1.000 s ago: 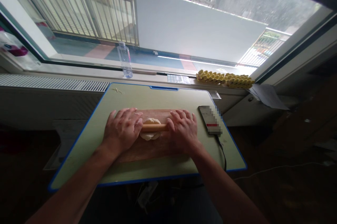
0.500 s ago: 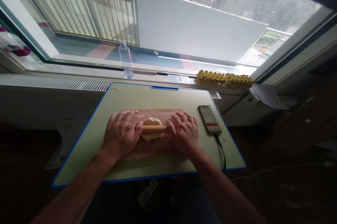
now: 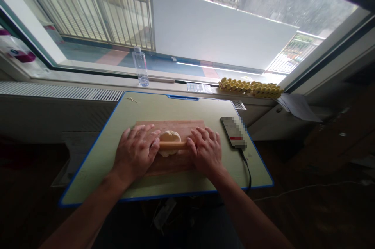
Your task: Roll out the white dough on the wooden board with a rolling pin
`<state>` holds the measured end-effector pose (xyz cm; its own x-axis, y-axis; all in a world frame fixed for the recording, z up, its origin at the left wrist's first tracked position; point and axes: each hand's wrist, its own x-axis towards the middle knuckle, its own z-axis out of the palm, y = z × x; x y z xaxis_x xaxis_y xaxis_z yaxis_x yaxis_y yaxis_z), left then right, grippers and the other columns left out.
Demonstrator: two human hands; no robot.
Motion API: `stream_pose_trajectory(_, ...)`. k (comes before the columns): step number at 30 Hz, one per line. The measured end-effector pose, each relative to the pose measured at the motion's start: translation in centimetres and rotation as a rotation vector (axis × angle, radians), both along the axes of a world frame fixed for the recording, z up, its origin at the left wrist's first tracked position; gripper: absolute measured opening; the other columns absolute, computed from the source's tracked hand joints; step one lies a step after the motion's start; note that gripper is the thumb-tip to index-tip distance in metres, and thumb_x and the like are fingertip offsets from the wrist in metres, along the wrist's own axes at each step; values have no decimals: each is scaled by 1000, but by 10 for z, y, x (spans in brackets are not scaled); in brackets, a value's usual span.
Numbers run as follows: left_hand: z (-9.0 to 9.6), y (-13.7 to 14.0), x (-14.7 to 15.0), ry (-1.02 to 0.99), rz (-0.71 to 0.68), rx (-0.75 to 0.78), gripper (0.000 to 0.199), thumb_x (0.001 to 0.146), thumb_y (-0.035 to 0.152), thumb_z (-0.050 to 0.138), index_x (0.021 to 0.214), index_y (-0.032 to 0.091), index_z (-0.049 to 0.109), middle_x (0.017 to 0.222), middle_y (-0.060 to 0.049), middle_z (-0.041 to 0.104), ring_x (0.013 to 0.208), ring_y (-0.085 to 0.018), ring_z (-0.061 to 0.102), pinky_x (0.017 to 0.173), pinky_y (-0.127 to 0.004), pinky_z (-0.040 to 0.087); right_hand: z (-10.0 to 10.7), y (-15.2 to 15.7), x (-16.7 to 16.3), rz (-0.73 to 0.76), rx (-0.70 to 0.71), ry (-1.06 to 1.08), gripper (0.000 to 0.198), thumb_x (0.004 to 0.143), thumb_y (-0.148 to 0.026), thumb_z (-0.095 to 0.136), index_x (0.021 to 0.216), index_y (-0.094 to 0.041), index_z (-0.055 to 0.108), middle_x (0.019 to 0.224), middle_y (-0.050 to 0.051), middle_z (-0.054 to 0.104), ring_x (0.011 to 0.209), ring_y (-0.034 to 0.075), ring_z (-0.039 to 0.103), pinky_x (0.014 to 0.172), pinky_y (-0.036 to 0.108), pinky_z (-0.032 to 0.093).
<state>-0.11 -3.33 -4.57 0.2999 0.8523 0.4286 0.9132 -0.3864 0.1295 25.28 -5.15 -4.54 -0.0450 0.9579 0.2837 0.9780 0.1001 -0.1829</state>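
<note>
A wooden rolling pin (image 3: pixel 173 146) lies across a flattened lump of pale dough (image 3: pixel 170 136). My left hand (image 3: pixel 136 149) is closed over the pin's left end, thumb along the wood. At the other end my right hand (image 3: pixel 206 148) grips it in the same way, knuckles up. Both palms hide the pin's ends. Dough shows in front of and behind the pin. Beneath it all is a wooden board (image 3: pixel 166 168), on a pale green table (image 3: pixel 140 192) with a blue rim.
A phone (image 3: pixel 231 132) with a black cable (image 3: pixel 248 169) lies to the right of the board. Thin pale strips (image 3: pixel 132 100) sit at the table's far left corner. On the windowsill stand a clear bottle (image 3: pixel 141 67) and yellow egg trays (image 3: pixel 250 87).
The rolling pin has moved slightly toward me over the dough, both hands going with it. More of the dough's far side now shows.
</note>
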Motion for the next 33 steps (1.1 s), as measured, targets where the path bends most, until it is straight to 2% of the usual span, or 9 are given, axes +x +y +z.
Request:
stream_pose_trajectory(16, -6, -17, -1, -6, 8, -33, 49, 107, 40, 42, 144, 27, 73, 159, -10, 65, 147, -37, 57, 122, -61, 39, -3, -20, 0, 4, -3, 27, 46, 113, -47, 48, 150, -26, 67, 160, 8, 63, 153, 34, 44, 129, 56, 25)
stream_pose_trajectory(25, -11, -26, -3, -5, 10, -53, 53, 108, 41, 41, 152, 25, 67, 163, -10, 61, 153, -38, 52, 124, -60, 38, -5, -30, -1, 7, -29, 48, 48, 114, -47, 47, 154, -25, 63, 162, 8, 60, 155, 34, 43, 131, 57, 24)
stream_pose_trajectory(33, -8, -17, 0, 22, 42, -80, 57, 110, 44, 34, 151, 23, 68, 163, -11, 60, 153, -39, 52, 122, -64, 39, 0, -17, -2, -5, -61, 34, 49, 114, -51, 46, 151, -25, 65, 162, 8, 61, 158, 35, 42, 131, 63, 22)
